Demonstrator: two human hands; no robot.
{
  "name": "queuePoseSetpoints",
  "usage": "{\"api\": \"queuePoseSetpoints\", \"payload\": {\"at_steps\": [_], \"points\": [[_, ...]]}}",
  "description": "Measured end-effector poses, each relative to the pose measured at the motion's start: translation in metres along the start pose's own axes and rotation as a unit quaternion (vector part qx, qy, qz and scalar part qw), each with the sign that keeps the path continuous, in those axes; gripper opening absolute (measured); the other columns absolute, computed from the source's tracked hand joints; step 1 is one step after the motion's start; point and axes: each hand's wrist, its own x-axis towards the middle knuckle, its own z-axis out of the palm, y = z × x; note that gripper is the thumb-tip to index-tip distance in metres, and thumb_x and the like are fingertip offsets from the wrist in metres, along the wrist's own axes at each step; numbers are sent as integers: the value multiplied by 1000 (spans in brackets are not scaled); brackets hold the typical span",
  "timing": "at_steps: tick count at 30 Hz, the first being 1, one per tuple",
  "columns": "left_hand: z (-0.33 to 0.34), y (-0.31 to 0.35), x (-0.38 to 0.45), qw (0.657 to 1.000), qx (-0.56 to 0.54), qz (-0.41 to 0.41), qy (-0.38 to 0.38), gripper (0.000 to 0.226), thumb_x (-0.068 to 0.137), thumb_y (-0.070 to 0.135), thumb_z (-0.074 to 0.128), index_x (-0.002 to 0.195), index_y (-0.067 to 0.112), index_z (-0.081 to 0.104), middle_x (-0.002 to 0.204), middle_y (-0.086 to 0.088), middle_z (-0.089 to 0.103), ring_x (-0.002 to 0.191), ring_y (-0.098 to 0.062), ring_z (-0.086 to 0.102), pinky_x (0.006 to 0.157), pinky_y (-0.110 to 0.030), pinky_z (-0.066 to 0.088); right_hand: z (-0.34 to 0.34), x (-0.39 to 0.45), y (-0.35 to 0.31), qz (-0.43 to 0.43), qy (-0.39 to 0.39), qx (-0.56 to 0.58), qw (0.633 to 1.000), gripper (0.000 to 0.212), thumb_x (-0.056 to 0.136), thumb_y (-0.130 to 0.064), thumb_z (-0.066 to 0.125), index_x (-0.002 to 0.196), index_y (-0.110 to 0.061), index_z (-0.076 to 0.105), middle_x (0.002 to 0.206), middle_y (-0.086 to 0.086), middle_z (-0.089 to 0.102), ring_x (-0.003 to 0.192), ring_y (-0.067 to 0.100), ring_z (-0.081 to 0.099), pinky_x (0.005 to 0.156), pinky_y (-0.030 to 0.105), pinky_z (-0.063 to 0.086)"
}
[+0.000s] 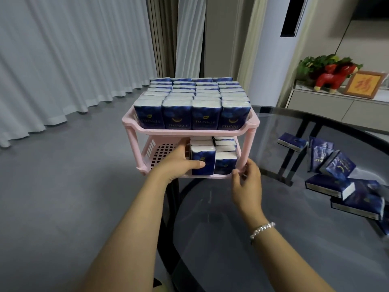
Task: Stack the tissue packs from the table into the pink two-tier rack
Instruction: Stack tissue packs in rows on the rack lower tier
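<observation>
- Nearest to me, my two bare forearms reach forward over the near-left edge of a round glass table (273, 239); a beaded bracelet (262, 229) circles my right wrist.
- My right hand (246, 182) has its fingers curled lightly on the front right corner of the pink two-tier rack (134, 131), pinching the lower tier's rim; I judge it is steadying the rack so it does not slide.
- My left hand (179, 163) holds a tissue pack (203, 163) upright at the lower tier's front edge, thumb across the pack's blue face, fingers behind it. The pack sits directly under that grip, pressed next to the packs already standing on its right.
- I judge the hold keeps the pack square while it seats in its row; the left half of the lower tier shows bare pink grid.
- The upper tier is packed full in neat rows.
- Off to the right, loose tissue packs (339, 182) lie jumbled near the table's right edge, well apart from both hands.
- Farthest back hang pale curtains (63, 60).
</observation>
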Motion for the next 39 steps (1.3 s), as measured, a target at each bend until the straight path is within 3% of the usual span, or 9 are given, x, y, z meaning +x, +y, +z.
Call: {"api": "queuePoseSetpoints", "payload": {"at_steps": [9,15,20,22,26,32,34,36,39], "points": [[3,-1,6,999,41,17,-4,69,85,13,69,141,24,31,139,6,44,123,-13,43,104,-28,34,1,-1,-1,14,-5,10,1000,37,89,-11,57,125,-14,45,114,-3,46,98,12,51,85,24,41],[6,-2,4,997,83,2,10,78,81,24,72,145,28,27,149,-2,34,132,-23,39,112,-39,31,1,-2,-2,12,-10,1,1000,40,88,-12,59,125,-14,44,114,-4,45,98,11,50,83,24,40],[11,-1,-1,998,62,2,31,80,81,13,73,142,21,23,138,-1,44,111,-13,46,93,-23,37,1,-2,-2,11,-8,-3,1000,40,88,-12,59,125,-14,44,111,-7,42,96,10,48,81,23,39],[14,3,-4,996,79,12,46,84,82,12,72,146,23,18,142,-2,42,117,-17,47,96,-25,38,1,-2,-2,11,-7,-3,1000,40,88,-13,59,125,-14,43,111,-7,42,95,9,48,80,23,38],[28,12,-13,988,147,2,48,86,92,16,59,153,27,-1,158,-4,20,138,-27,33,107,-31,31,1,-3,-1,9,-5,-5,1000,40,88,-13,59,125,-15,43,109,-8,42,96,10,48,81,24,39],[35,14,-16,984,166,-27,52,92,96,19,53,148,28,-22,157,-12,20,101,-24,54,82,-26,38,2,-2,-1,3,-5,-5,1000,37,90,-13,56,124,-14,44,111,-4,45,89,8,49,77,20,39],[34,11,-19,986,155,-27,55,98,94,20,57,146,27,-26,158,-9,18,115,-27,51,90,-29,39,2,-1,0,7,1,3,1000,32,91,-12,54,123,-15,47,111,-4,47,83,3,49,74,12,38],[33,10,-23,989,131,-23,59,105,91,21,62,146,25,-27,159,-6,15,136,-27,36,105,-32,33,0,1,1,12,11,10,1000,28,92,-10,52,120,-16,49,111,-2,51,81,2,50,75,12,38],[32,2,-24,986,152,-32,62,106,84,22,70,151,17,-11,155,-9,27,138,-29,34,111,-37,29,0,3,2,10,20,14,1000,26,91,-8,54,117,-15,53,109,0,53,83,4,50,75,7,37]]}}
